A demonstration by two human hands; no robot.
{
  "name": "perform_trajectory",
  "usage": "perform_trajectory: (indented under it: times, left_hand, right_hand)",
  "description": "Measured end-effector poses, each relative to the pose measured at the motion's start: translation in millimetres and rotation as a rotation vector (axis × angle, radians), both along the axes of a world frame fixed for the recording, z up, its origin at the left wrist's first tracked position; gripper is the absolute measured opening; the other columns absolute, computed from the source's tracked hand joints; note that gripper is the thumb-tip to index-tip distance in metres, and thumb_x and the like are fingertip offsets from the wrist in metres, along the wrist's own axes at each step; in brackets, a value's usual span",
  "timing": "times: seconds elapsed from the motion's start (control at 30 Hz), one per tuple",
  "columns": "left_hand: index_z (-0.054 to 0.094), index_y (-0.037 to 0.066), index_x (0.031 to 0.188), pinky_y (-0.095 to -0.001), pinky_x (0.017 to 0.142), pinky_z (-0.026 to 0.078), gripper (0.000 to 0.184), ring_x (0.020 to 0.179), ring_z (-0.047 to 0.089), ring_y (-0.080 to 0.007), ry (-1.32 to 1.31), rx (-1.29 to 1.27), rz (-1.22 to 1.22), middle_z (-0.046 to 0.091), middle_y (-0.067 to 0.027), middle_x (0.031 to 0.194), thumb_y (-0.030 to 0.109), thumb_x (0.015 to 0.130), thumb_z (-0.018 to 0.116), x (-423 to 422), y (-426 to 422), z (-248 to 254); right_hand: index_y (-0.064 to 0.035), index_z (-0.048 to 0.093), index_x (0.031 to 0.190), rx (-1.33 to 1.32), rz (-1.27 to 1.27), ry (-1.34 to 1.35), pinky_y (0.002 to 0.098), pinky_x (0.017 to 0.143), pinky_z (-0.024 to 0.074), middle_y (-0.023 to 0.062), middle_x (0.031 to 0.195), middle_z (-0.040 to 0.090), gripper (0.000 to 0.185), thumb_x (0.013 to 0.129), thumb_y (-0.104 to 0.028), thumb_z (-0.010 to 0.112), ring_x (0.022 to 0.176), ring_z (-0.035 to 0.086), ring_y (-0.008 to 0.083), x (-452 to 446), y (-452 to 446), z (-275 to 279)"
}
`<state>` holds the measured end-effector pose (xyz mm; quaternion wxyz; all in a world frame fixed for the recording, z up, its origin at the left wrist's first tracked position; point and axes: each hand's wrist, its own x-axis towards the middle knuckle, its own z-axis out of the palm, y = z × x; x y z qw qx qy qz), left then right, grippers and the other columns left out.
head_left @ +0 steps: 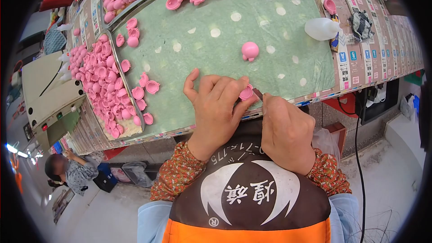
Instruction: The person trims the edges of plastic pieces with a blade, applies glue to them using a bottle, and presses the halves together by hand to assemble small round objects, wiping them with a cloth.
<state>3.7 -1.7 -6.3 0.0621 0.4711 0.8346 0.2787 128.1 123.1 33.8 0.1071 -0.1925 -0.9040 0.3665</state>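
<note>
Dark brown apron (245,213) cloth with white lettering spreads across the lower middle of the frame, above an orange band (247,236). Just right of the frame's centre, the left hand (216,108) pinches a small pink piece (246,92) at the fingertips, its grip closed around the edges. The piece is smooth and glossy, with a round, rimmed face showing; fingers hide the rest. Beside it, the right hand (288,130) has its grip closed on a dark flat tool (258,94), tip toward the piece; whether they touch, I cannot tell. Both are at the near edge of the bench (387,49), by a green spotted cloth (198,49). On the cloth, right of centre, sits a rounded pink part (249,50) with small nubs. A white bottle (321,29) lies at upper right.
</note>
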Motion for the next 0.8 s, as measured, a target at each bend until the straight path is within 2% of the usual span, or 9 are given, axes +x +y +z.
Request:
perform_trajectory:
  times: [0.37, 0.43, 0.47, 0.5, 0.77, 0.8]
  left_hand:
    - [0.067, 0.014, 0.112, -0.0557, 0.11, 0.022, 0.037, 0.099, 0.056, -0.0196, -0.02, -0.009, -0.015, 0.064, 0.0014, 0.095, 0.029, 0.08, 0.079, -2.1, 0.5, -0.1]
    - [0.067, 0.013, 0.112, -0.0558, 0.11, 0.022, 0.037, 0.099, 0.056, -0.0197, -0.023, -0.005, -0.011, 0.064, 0.0013, 0.095, 0.029, 0.081, 0.078, -1.3, 1.0, -0.3]
    - [0.068, 0.014, 0.111, -0.0533, 0.112, 0.021, 0.037, 0.097, 0.056, -0.0192, -0.015, -0.007, -0.002, 0.064, 0.003, 0.092, 0.028, 0.079, 0.08, -1.1, 1.4, 0.4]
    - [0.069, 0.014, 0.11, -0.0508, 0.113, 0.021, 0.038, 0.095, 0.056, -0.0188, -0.008, -0.01, 0.008, 0.064, 0.0048, 0.089, 0.026, 0.077, 0.082, -0.9, 1.7, 0.7]
    - [0.069, 0.014, 0.109, -0.0502, 0.113, 0.02, 0.036, 0.096, 0.055, -0.0187, -0.008, 0.006, 0.024, 0.063, 0.0044, 0.085, 0.029, 0.079, 0.082, 0.8, 2.5, 1.5]
    - [0.069, 0.014, 0.108, -0.0501, 0.113, 0.02, 0.035, 0.096, 0.055, -0.0185, -0.012, 0.003, 0.028, 0.062, 0.0045, 0.084, 0.03, 0.079, 0.082, 1.0, 2.7, 1.6]
  right_hand:
    - [0.0044, 0.061, 0.104, -0.006, -0.07, 0.085, 0.0386, 0.061, 0.0534, 0.0198, 0.082, 0.066, 0.017, 0.088, 0.006, 0.065, 0.068, 0.068, 0.0347, 2.7, -9.9, -22.4]
    - [0.0038, 0.061, 0.109, 0.064, -0.094, 0.254, 0.0358, 0.054, 0.0506, 0.0123, 0.076, 0.061, 0.031, 0.079, 0.007, 0.067, 0.063, 0.065, 0.0279, 4.3, -11.6, -36.4]
    - [0.0038, 0.061, 0.109, 0.065, -0.095, 0.254, 0.0358, 0.054, 0.0506, 0.0123, 0.076, 0.061, 0.031, 0.079, 0.007, 0.067, 0.063, 0.065, 0.0279, 6.1, -13.0, -41.2]
    - [0.0041, 0.061, 0.109, 0.045, -0.107, 0.278, 0.0357, 0.056, 0.0516, 0.0133, 0.078, 0.063, 0.03, 0.08, 0.008, 0.068, 0.065, 0.066, 0.0287, 7.8, -14.5, -45.3]
    - [0.0048, 0.062, 0.109, -0.13, -0.188, 0.367, 0.0355, 0.064, 0.0552, 0.018, 0.094, 0.07, 0.022, 0.089, 0.003, 0.069, 0.076, 0.071, 0.0308, 14.7, -15.4, -50.6]
    - [0.0053, 0.062, 0.11, -0.174, -0.271, 0.325, 0.0315, 0.07, 0.0541, 0.0144, 0.095, 0.07, 0.019, 0.092, 0.0, 0.068, 0.081, 0.069, 0.0227, 16.8, -17.2, -49.2]
